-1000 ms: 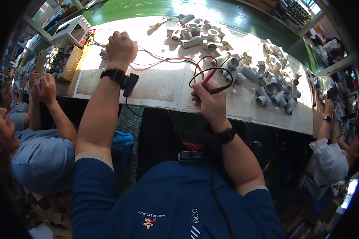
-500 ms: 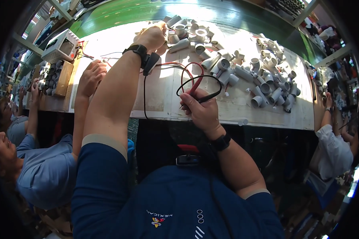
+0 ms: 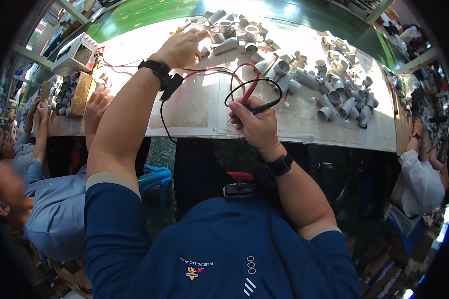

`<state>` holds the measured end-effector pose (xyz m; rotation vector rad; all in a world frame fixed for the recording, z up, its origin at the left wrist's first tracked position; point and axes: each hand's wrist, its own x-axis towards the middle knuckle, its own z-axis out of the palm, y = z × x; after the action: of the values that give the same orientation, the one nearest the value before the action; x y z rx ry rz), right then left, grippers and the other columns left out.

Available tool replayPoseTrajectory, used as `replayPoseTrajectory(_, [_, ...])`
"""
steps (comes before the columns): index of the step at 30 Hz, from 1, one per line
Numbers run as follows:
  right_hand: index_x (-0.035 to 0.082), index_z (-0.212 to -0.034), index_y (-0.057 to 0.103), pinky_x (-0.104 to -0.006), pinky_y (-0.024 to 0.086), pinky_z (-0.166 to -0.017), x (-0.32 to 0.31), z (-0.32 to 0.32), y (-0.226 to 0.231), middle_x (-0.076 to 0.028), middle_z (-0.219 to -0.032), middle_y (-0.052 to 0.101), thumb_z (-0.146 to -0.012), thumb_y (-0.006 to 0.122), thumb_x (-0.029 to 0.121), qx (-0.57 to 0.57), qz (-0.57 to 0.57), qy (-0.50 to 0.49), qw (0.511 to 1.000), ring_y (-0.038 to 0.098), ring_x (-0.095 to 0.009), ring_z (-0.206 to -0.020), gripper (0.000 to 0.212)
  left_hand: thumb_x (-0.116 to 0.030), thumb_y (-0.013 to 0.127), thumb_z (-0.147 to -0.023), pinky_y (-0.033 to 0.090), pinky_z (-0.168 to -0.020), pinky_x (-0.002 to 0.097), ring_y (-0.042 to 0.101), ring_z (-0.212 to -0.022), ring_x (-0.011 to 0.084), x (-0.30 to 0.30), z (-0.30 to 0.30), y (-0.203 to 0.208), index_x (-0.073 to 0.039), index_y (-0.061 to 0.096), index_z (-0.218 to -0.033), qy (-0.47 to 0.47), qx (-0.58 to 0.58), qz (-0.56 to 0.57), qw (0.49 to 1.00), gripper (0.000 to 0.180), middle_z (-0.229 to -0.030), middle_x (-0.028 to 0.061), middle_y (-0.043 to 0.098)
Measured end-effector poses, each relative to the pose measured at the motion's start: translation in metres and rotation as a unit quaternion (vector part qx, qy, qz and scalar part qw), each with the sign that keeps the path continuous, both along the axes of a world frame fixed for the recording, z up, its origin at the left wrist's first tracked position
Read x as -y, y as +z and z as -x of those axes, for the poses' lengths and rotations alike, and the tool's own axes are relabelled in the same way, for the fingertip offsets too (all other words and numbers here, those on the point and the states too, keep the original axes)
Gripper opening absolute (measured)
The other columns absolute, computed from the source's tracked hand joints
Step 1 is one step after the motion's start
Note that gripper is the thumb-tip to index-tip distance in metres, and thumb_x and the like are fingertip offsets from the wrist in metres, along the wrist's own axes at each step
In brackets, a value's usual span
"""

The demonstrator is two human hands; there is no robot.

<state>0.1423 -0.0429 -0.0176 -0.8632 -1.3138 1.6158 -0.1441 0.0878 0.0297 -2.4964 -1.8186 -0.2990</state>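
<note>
My right hand (image 3: 257, 122) is closed round a pair of test probes, a red probe (image 3: 249, 92) and a black probe (image 3: 268, 106), their thin tips pointing left. Their red and black leads loop above the hand and run left across the table. My left hand (image 3: 181, 48) is stretched out at the left edge of a heap of grey plastic tube-shaped parts (image 3: 226, 46). Its fingers look extended and apart, and I see nothing held in them. A watch-like band with a black box (image 3: 170, 87) sits on that wrist, a dark cable hanging from it.
More grey tube parts (image 3: 334, 94) lie on the white tabletop (image 3: 194, 122) to the right. At the far left stand a white metal-cased device (image 3: 77, 54) and a cardboard box (image 3: 81, 94) beside grey parts. A co-worker's hand (image 3: 97, 102) rests close to my left forearm. Other people sit at both sides.
My left hand has drawn back a little to the left from the heap. The co-worker's hand has shifted left. My right hand still grips the probes, slightly further right.
</note>
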Motion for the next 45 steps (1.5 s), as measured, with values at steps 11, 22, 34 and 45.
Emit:
replayPoseTrajectory(11, [0.000,-0.101,0.070,-0.0232,0.050,-0.057,0.019,-0.003,-0.001,-0.005,-0.080,0.070,-0.101,0.071,0.021,-0.015,0.003,-0.016,1.000,0.064,-0.010,-0.066,0.021,-0.026,0.062,-0.102,0.053,-0.086,0.0334,0.067,-0.104,0.0217,0.091,-0.017,-0.003,-0.002,0.062,-0.128,0.109,0.629,0.171,0.751,0.036,-0.106,0.0094,0.070])
replayPoseTrajectory(22, [-0.001,-0.100,0.069,-0.0267,0.053,-0.059,0.023,0.011,-0.014,-0.010,-0.082,0.072,-0.100,0.071,0.021,-0.015,-0.025,-0.004,1.000,0.066,-0.014,-0.066,0.022,-0.030,0.046,-0.105,0.056,-0.047,0.0302,0.070,-0.059,0.0292,0.270,-0.085,-0.068,-0.003,0.056,-0.129,0.137,0.829,0.377,0.389,0.038,-0.103,0.0230,0.072])
replayPoseTrajectory(34, [-0.001,-0.100,0.071,-0.0246,0.054,-0.060,0.042,0.030,-0.015,-0.008,-0.082,0.073,-0.100,0.071,0.019,0.028,-0.046,0.046,0.998,0.067,-0.012,-0.068,0.020,-0.024,0.045,-0.104,0.064,-0.073,0.0456,0.073,-0.085,0.0358,0.288,-0.104,-0.080,0.002,0.056,-0.128,0.081,0.876,0.414,0.234,0.037,-0.110,0.0242,0.068])
replayPoseTrajectory(45, [0.000,-0.100,0.072,-0.0210,0.052,-0.058,0.038,0.033,-0.024,-0.006,-0.082,0.073,-0.099,0.073,0.019,0.033,-0.052,0.086,0.994,0.067,-0.009,-0.069,0.019,-0.027,0.045,-0.109,0.063,-0.064,0.0425,0.074,-0.078,0.0327,0.285,-0.118,-0.077,0.003,0.057,-0.126,0.239,0.811,0.351,0.402,0.036,-0.103,0.0212,0.070])
